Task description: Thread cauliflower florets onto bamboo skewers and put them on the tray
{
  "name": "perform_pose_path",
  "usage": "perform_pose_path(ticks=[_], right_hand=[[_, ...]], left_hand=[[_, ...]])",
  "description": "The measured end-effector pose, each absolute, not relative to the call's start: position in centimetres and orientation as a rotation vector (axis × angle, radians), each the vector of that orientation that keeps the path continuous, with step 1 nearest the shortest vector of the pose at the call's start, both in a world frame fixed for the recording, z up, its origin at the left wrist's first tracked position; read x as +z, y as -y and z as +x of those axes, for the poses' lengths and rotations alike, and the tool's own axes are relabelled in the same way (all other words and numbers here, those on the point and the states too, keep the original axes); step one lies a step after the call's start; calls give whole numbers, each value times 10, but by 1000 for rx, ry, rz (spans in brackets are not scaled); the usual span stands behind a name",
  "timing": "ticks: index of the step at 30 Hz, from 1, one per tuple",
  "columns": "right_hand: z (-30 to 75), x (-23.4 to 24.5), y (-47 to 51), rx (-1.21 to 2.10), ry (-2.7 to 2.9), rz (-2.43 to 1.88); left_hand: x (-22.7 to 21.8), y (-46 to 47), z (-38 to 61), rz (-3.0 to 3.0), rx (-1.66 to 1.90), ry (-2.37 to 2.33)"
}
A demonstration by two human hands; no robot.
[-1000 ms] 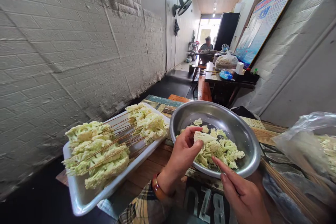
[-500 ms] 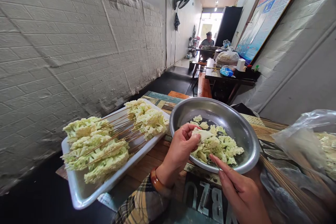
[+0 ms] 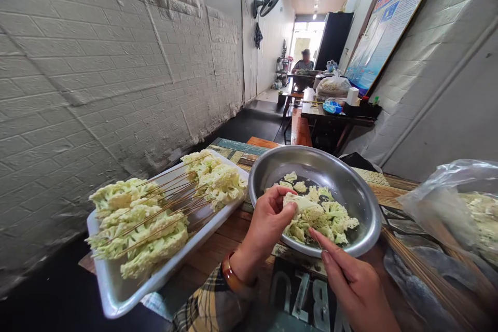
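Observation:
My left hand (image 3: 268,220), with a brown bangle at the wrist, pinches a pale cauliflower floret (image 3: 299,200) over the near left part of a metal bowl (image 3: 371,218). Its stem side faces up. Between the thumb and fingers of my right hand (image 3: 352,280) is a thin skewer (image 3: 317,240), mostly hidden by the fingers. The fingertips are at the bowl's near rim, below the held floret. Loose cauliflower pieces (image 3: 340,220) lie in the bowl. To the left, a white tray (image 3: 116,301) holds several cauliflower skewers (image 3: 143,223), their sticks pointing inward from both ends.
A bundle of bare skewers (image 3: 424,270) lies to the right, beside a clear plastic bag (image 3: 436,192) with cauliflower in it. Beyond the wooden table stand a bench (image 3: 300,127) and a dark table (image 3: 322,111) with bags. A person (image 3: 305,62) sits farther back.
The view has shifted slightly, so most things sit a little farther left. The held floret has turned a little in my left hand. My right hand keeps the skewer near the bowl's rim.

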State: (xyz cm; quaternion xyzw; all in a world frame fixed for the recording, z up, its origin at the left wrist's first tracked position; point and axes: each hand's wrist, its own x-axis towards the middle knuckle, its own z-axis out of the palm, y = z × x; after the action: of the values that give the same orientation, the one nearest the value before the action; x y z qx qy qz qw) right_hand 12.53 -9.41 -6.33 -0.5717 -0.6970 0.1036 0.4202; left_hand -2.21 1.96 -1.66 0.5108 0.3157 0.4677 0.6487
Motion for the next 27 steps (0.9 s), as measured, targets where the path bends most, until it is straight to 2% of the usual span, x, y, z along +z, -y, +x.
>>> perform_pose_path(ticks=[12,27], right_hand=[[128,-57,92,266,1764,-1430],[129,-65,90,219,1747,-1433]], left_hand=[[-21,-20,-21,1357,1077,-792],[-12,-21,-28,1109,888,-673]])
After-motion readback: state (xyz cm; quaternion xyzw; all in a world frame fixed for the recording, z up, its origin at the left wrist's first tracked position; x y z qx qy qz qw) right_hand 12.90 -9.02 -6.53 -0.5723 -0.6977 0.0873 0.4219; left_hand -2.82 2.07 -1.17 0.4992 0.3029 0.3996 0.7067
